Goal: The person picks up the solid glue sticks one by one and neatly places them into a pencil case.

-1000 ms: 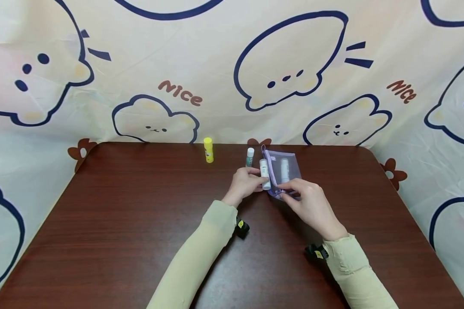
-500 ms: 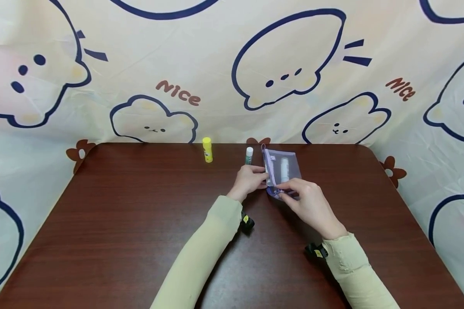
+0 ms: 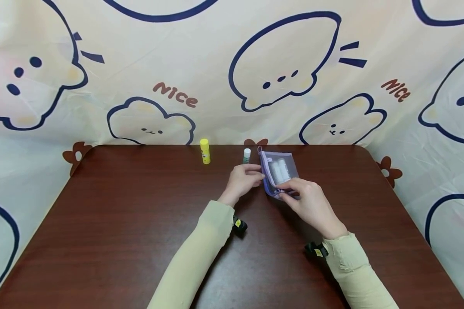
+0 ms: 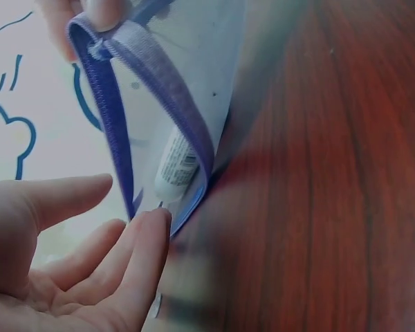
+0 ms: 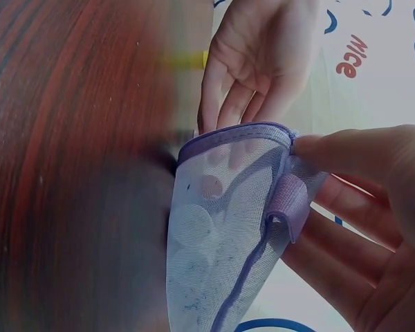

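Observation:
A purple mesh zip pouch point(image 3: 294, 165) lies near the far edge of the table, its zipper side parted towards the left. Through the mesh show two white glue sticks point(image 3: 279, 171), side by side. At the near corner of that opening my right hand point(image 3: 311, 204) pinches the zipper edge point(image 5: 292, 142) between thumb and fingers. My left hand point(image 3: 241, 182) is at the mouth of the pouch, thumb and fingers apart, with nothing between them; its fingertips point(image 4: 155, 218) reach the opening, just below a white tube point(image 4: 176, 166) inside. Whether they touch it I cannot tell.
A white-capped green glue stick point(image 3: 247, 156) stands just beyond my left hand. Farther left a yellow glue stick point(image 3: 205, 151) stands upright near the back edge of the dark wooden table point(image 3: 120, 223). A patterned cloth point(image 3: 212, 64) hangs behind.
The white glue stick in my left hand went rightwards into the pouch and was let go beside the other one. My left hand then drew back slightly left. My right hand kept its pinch.

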Demonstrator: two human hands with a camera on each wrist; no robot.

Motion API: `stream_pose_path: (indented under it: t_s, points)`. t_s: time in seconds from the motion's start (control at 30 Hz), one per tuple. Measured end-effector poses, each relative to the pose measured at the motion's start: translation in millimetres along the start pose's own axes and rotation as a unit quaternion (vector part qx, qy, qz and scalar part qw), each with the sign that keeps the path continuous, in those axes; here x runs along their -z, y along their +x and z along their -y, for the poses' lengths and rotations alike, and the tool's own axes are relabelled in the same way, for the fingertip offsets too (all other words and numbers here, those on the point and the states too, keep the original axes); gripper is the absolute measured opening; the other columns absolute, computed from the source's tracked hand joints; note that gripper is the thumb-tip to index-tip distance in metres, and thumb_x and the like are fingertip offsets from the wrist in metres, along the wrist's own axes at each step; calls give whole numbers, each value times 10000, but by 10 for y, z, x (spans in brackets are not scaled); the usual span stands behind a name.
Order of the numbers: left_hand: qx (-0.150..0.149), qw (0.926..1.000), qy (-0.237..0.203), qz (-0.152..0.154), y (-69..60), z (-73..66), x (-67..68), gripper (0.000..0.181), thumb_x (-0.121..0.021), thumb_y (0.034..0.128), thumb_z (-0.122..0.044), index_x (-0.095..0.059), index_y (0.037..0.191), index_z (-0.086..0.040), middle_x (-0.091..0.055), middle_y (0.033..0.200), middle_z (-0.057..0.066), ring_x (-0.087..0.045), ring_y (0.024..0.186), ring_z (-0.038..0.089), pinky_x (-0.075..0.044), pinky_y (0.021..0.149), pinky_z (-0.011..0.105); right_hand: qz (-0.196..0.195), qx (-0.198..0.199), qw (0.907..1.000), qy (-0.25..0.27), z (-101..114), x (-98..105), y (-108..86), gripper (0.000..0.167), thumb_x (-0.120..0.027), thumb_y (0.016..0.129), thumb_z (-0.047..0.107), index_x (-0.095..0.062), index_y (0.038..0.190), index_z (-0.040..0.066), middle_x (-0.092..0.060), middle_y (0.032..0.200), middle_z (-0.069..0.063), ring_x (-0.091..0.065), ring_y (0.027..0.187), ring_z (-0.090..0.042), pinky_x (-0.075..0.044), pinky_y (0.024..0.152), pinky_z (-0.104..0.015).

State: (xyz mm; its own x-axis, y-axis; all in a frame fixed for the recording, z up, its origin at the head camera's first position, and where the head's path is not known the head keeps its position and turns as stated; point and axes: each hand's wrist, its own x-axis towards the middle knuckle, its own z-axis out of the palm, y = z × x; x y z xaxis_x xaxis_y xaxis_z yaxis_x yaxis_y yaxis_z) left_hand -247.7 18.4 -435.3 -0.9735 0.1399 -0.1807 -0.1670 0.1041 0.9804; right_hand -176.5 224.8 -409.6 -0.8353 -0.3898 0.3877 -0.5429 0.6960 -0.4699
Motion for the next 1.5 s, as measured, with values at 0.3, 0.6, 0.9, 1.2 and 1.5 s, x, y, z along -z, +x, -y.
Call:
stream_pose_path:
  t_s: [0.3,0.6,0.9,1.2,1.5]
  points:
    - [-412,9982,251,-344,-96,18,188,382,-797,902,-157,-698,1238,-5,-740,1041,109,-732,940,302,-599,790,329,-22,-24,10000,-21,10,-8,4,232,-841,847,65,-790,1070,107,-720,1005,-19,-665,841,-173,-608,739,-385]
    - [-699,9936,442,-766,-132,27,355,363,-810,898,-186,-716,1214,-33,-747,1020,79,-722,897,193,-599,779,329,10,-6,10000,35,7,-27,6,235,-840,845,59,-790,1070,103,-722,1010,-26,-665,838,-182,-608,735,-418]
    - [-928,9899,384,-1000,-159,-1,525,318,-798,909,-174,-721,1191,-49,-743,1036,81,-723,932,231,-579,851,389,-11,60,10000,44,3,-35,7,229,-836,851,66,-791,1072,102,-723,1007,-11,-662,835,-159,-605,734,-393]
    - [-1125,9865,393,-1126,-210,-39,735,305,-790,920,-229,-725,1185,-92,-740,1077,77,-699,1016,235,-538,924,434,68,-114,9999,15,11,-19,-5,237,-842,847,70,-790,1074,112,-721,1018,-19,-656,835,-176,-607,739,-395]
    - [-1212,9839,356,-1261,-253,-83,922,329,-799,914,-241,-720,1202,-104,-728,1127,76,-668,1075,256,-529,941,435,35,-72,10000,4,11,-21,4,225,-835,852,66,-789,1067,113,-720,1014,-15,-659,835,-174,-605,731,-396]
